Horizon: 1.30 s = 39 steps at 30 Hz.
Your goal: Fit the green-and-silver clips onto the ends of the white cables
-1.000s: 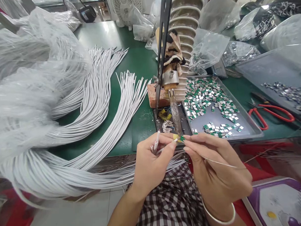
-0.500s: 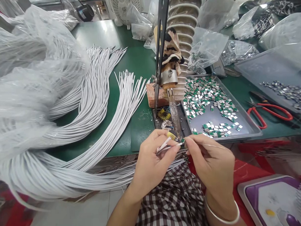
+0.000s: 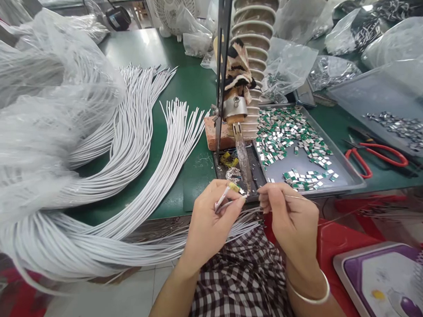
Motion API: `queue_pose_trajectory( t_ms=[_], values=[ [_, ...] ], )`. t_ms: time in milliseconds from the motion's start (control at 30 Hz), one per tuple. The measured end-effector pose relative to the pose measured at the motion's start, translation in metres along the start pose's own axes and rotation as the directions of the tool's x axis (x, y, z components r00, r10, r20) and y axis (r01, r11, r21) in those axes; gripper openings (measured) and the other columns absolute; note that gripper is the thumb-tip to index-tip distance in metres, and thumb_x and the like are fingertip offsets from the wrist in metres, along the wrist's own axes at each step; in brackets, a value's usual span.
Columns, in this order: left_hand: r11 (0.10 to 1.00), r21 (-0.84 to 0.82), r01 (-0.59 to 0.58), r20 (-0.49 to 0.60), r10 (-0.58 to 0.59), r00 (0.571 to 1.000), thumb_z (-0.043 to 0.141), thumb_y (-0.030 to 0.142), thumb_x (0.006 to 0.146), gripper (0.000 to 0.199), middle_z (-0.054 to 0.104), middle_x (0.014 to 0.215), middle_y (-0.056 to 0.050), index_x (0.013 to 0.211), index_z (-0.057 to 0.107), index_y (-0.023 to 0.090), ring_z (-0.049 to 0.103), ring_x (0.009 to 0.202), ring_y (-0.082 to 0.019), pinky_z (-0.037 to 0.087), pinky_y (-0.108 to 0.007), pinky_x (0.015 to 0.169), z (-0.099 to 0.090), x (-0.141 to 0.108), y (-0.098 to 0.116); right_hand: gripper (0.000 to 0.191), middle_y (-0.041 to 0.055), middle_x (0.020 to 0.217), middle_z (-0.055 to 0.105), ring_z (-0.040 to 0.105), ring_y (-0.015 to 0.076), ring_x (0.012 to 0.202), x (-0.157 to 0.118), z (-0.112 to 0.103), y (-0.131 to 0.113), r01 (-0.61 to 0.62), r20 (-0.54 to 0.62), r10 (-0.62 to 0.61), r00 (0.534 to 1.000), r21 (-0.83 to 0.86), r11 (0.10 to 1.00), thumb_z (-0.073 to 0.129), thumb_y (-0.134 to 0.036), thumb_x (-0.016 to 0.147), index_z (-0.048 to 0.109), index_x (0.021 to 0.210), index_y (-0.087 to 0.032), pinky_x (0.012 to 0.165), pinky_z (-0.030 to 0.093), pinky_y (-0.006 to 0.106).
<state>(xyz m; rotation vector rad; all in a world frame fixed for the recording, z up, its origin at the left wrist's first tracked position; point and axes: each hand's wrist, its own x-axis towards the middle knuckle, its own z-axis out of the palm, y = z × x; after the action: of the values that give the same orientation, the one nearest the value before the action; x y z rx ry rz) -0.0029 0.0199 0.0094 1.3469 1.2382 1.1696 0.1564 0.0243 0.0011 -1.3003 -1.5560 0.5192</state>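
Observation:
Pinched between the fingers of my left hand (image 3: 211,218) is a white cable (image 3: 222,199); its far end sits by the lower tip of the soldering iron (image 3: 244,159). Whatever is at that end is too small to make out clearly. My right hand (image 3: 294,215) is closed on a thin solder wire (image 3: 303,198) that trails off to the right. A small gap separates the two hands. The iron hangs tip-down from a black metal bracket (image 3: 223,51), above a dark tray (image 3: 258,173) with solder scraps and a yellow piece.
Bundles of white cables (image 3: 140,198) cover the left side. To the right, a metal tray (image 3: 351,174) holds many small green circuit boards (image 3: 283,128). Beyond it are red-handled pliers (image 3: 385,153) and a bin of metal parts (image 3: 405,131). A brick (image 3: 217,133) and ribbed hose (image 3: 254,41) stand behind.
My right hand has drawn back from the left fingertips, and a gap has opened between them. My left hand has shifted slightly left, with the cable's end now by the iron tip.

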Motion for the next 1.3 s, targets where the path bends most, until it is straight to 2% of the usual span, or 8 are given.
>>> queue_pose_trajectory(
  t_ms=[167,267,367,533,633,767,1133,1300],
  values=[
    [0.992,-0.115,0.058,-0.145,-0.075,0.987,0.059,0.017,0.09,0.018,0.058,0.093,-0.001,0.072,0.059,0.017,0.053,0.072,-0.009,0.041,-0.02,0.065,-0.004,-0.001,-0.009,0.02,0.0038,0.073,0.067,0.056,0.0172,0.072,0.01,0.009,0.007,0.296,0.123,-0.269,0.955,-0.407,0.864,0.054,-0.02,0.097,0.067,0.082,-0.015,0.07,0.041,0.031],
    [0.982,-0.178,0.067,-0.153,-0.095,0.984,0.061,0.018,0.089,0.016,0.058,0.093,0.001,0.073,0.06,0.017,0.046,0.06,-0.005,0.038,-0.019,0.058,-0.005,-0.004,-0.013,0.023,0.0068,0.07,0.065,0.052,0.0214,0.074,0.015,0.024,0.007,0.305,0.23,-0.204,0.952,-0.624,0.72,0.058,-0.025,0.094,0.067,0.075,-0.016,0.07,0.035,0.034],
    [0.979,-0.19,0.072,-0.15,-0.102,0.983,0.062,0.019,0.088,0.015,0.059,0.092,0.001,0.073,0.062,0.017,0.044,0.058,-0.005,0.038,-0.019,0.056,-0.005,-0.005,-0.015,0.023,0.0074,0.069,0.062,0.051,0.0219,0.075,0.015,0.033,0.005,0.274,0.234,-0.152,0.96,-0.681,0.68,0.058,-0.021,0.093,0.064,0.071,-0.017,0.07,0.033,0.035],
    [0.977,-0.187,0.099,-0.153,-0.128,0.98,0.064,0.019,0.086,0.013,0.068,0.096,-0.004,0.075,0.066,0.016,0.061,0.076,-0.012,0.047,-0.021,0.068,-0.005,-0.006,-0.01,0.019,0.0032,0.069,0.062,0.054,0.0185,0.07,0.006,0.019,-0.001,0.296,0.165,-0.247,0.955,-0.461,0.836,0.056,-0.013,0.092,0.058,0.073,-0.017,0.066,0.04,0.032],
    [0.977,-0.175,0.119,-0.107,-0.139,0.985,0.062,0.019,0.088,0.014,0.074,0.093,-0.006,0.075,0.067,0.016,0.065,0.081,-0.015,0.05,-0.023,0.072,-0.001,-0.007,-0.003,0.008,-0.0022,0.072,0.065,0.057,0.0107,0.059,-0.001,0.009,-0.008,0.16,0.036,-0.156,0.987,-0.188,0.969,0.059,-0.013,0.091,0.06,0.086,-0.018,0.056,0.045,0.024],
    [0.984,-0.155,0.089,-0.07,-0.101,0.992,0.061,0.016,0.087,0.015,0.077,0.089,-0.005,0.072,0.067,0.016,0.066,0.076,-0.014,0.05,-0.022,0.069,0.007,-0.007,0.004,0.009,-0.0037,0.074,0.069,0.058,0.0069,0.053,-0.003,0.007,-0.015,0.058,-0.014,-0.058,0.998,0.018,0.998,0.061,-0.013,0.09,0.065,0.09,-0.021,0.048,0.046,0.019],
    [0.994,-0.101,0.043,-0.111,-0.054,0.992,0.061,0.014,0.086,0.017,0.077,0.087,-0.004,0.07,0.065,0.016,0.067,0.073,-0.014,0.05,-0.022,0.066,0.011,-0.005,0.007,0.009,-0.0024,0.073,0.07,0.062,0.0081,0.055,-0.006,0.011,-0.017,0.054,-0.08,-0.053,0.995,0.008,0.999,0.064,-0.012,0.088,0.067,0.088,-0.02,0.052,0.052,0.02],
    [0.995,-0.094,0.034,-0.102,-0.044,0.994,0.061,0.015,0.086,0.017,0.077,0.086,-0.005,0.069,0.064,0.016,0.066,0.07,-0.014,0.049,-0.023,0.063,0.01,-0.005,0.01,0.017,0.0017,0.083,0.074,0.07,0.012,0.069,-0.006,0.007,-0.016,0.152,-0.034,-0.154,0.987,-0.059,0.987,0.051,-0.013,0.094,0.066,0.099,-0.02,0.064,0.058,0.023]
  ],
)
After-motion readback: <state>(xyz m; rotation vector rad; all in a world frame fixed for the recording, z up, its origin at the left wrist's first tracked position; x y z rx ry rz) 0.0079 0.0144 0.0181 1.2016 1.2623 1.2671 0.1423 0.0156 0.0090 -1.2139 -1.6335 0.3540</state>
